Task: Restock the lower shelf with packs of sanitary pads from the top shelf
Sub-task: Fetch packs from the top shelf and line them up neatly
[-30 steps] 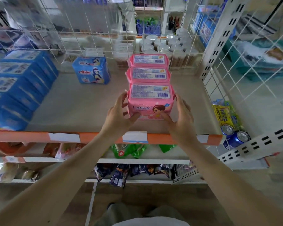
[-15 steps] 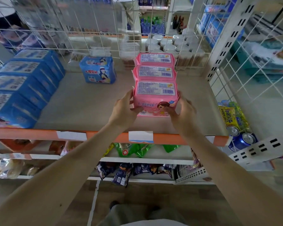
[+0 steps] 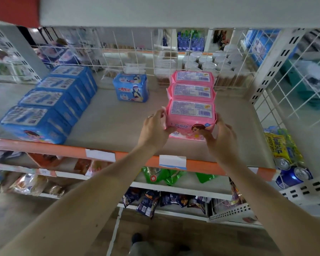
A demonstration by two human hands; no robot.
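Head cam: front pink pack sits on shelf, 1st in row of 3 pink packs running back to wire grid. L hand & R hand hold its 2 sides, fingers curled on it. Blue packs stacked far left; 1 blue pack stands mid-back.

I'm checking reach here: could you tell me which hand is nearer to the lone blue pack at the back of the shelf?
Left. The left hand is forward-right of the lone blue pack; the right hand is farther right, beyond the front pink pack.
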